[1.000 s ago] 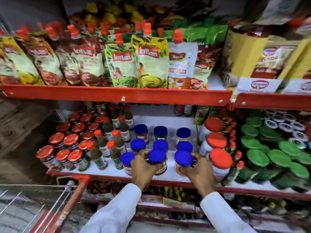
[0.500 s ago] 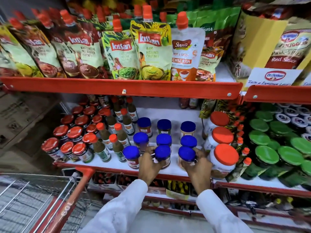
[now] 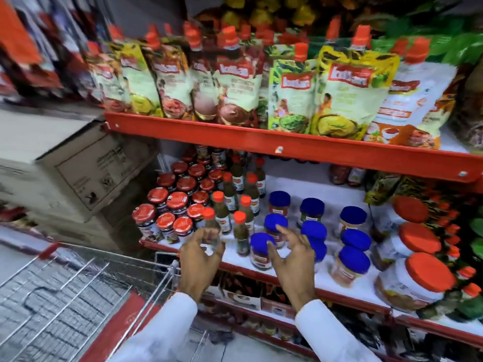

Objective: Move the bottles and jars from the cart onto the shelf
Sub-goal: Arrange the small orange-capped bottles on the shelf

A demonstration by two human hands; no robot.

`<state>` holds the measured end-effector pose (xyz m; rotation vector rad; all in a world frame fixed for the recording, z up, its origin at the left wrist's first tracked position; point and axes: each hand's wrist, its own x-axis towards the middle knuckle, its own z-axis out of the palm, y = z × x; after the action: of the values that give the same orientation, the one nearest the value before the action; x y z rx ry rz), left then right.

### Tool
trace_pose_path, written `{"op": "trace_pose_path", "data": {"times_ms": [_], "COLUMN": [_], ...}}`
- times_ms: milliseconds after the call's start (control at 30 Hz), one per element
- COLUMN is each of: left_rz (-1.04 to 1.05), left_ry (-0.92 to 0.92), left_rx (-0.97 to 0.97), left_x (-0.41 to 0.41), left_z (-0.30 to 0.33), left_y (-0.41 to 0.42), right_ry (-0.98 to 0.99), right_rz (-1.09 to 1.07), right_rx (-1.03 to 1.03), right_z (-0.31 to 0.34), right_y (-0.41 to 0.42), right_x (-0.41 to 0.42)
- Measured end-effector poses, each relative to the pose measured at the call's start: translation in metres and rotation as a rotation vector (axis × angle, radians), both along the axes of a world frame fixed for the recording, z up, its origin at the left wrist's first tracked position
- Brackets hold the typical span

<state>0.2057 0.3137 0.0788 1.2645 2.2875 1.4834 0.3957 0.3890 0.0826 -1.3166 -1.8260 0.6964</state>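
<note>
**Crowded front edge: watch what your hands brush**

Your left hand (image 3: 201, 253) is curled loosely in front of a small orange-capped bottle (image 3: 211, 226) at the front edge of the shelf (image 3: 347, 279); the blur keeps me from telling whether the fingers actually grip it. Your right hand (image 3: 292, 253) is spread with nothing in it, fingers apart, just beside the nearest blue-lidded jar (image 3: 261, 250).

Taking that jar as the landmark: more blue-lidded jars (image 3: 354, 259) stand behind it and to its right, the orange-capped bottles crowd its left, and the red-lidded jars (image 3: 167, 223) sit further left still. The cart (image 3: 62, 299) is below and left of it, its basket showing no bottles or jars that I can make out.

The risk, as I judge it, is the packing. The tall, narrow bottles look easy to tip, and a knuckle or sleeve (image 3: 337, 333) catching one could knock its neighbours over or off the lip. The landmark jar stands close to the front, so a sideways sweep of your right hand could push it off.
</note>
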Motion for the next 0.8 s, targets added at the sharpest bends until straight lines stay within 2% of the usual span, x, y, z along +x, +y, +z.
{"op": "trace_pose_path", "data": {"times_ms": [133,267,467,633,800], "left_rz": [0.056,0.004,-0.071,-0.154,-0.336], "left_ry": [-0.141,-0.262,-0.193,-0.224,-0.206], "left_rx": [0.007,-0.006,-0.098,-0.122,-0.218], "left_x": [-0.033,-0.054,-0.069,-0.082,-0.098], "left_z": [-0.009,-0.013,-0.016,-0.013,-0.007], "left_y": [0.007,0.026,0.051,0.056,0.057], "right_ry": [-0.001,0.050,0.001,0.028,0.046], "right_rz": [0.015,-0.027,-0.160,-0.126,-0.039], "right_rx": [-0.067,-0.147,-0.201,-0.178,-0.234], "right_z": [0.006,0.004,-0.004,-0.008,-0.009], "right_y": [0.005,0.015,0.027,0.028,0.026], "right_x": [-0.051,-0.086,-0.108,-0.110,-0.105]}}
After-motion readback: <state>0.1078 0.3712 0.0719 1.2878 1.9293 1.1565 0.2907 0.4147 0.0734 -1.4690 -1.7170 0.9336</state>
